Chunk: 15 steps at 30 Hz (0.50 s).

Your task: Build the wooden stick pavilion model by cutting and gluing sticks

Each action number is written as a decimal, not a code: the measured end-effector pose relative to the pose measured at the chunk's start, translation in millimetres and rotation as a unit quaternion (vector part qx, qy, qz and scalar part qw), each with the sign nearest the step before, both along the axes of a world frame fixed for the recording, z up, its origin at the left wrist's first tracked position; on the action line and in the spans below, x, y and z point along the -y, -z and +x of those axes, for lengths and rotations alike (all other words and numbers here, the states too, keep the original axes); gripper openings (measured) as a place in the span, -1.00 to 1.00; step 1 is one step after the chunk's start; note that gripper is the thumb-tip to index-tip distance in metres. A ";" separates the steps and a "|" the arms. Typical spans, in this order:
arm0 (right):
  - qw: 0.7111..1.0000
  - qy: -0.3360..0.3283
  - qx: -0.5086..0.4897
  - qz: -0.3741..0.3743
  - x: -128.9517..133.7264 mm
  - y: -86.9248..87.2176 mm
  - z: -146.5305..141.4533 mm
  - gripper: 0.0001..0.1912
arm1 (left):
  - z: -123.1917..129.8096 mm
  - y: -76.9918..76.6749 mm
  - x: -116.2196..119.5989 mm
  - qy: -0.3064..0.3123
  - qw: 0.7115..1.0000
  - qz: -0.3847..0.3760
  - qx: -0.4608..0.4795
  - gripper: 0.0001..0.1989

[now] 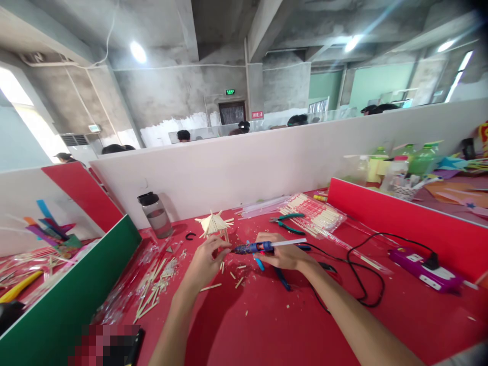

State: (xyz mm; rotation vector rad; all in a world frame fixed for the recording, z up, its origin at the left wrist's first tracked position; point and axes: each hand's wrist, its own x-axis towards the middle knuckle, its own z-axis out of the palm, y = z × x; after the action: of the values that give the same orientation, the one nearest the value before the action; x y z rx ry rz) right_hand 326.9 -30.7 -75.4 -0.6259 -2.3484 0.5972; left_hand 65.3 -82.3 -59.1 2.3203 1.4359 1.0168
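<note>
My right hand (284,252) is wrapped round a blue hot glue gun (251,248), its nozzle pointing left. A white glue stick (292,242) juts from the gun's back end. My left hand (208,260) is closed, thumb and fingers pinched together close to the nozzle; whatever they hold is too small to make out. Just behind the left hand stands a little pavilion of pale wooden sticks (214,223), its pointed roof showing and its lower part partly hidden. Short stick offcuts (239,282) lie on the red table below the hands.
Green-handled pliers (292,223) and a pack of sticks (314,213) lie behind my right hand. A black cord runs to a purple power strip (425,272). At left are a water bottle (156,216), loose sticks (152,290) and a green divider (72,277).
</note>
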 end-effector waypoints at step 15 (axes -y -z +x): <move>1.000 0.017 -0.002 0.007 -0.9 2.5 -0.4 -0.80 | -5.2 -1.3 -1.6 -0.012 1.000 -0.016 -0.015 -0.77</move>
State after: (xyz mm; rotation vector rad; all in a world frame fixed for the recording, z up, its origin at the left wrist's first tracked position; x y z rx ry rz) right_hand 326.5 -29.8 -77.9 -0.6568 -2.3316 0.5650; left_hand 60.1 -80.7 -57.8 2.3100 1.4846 0.9623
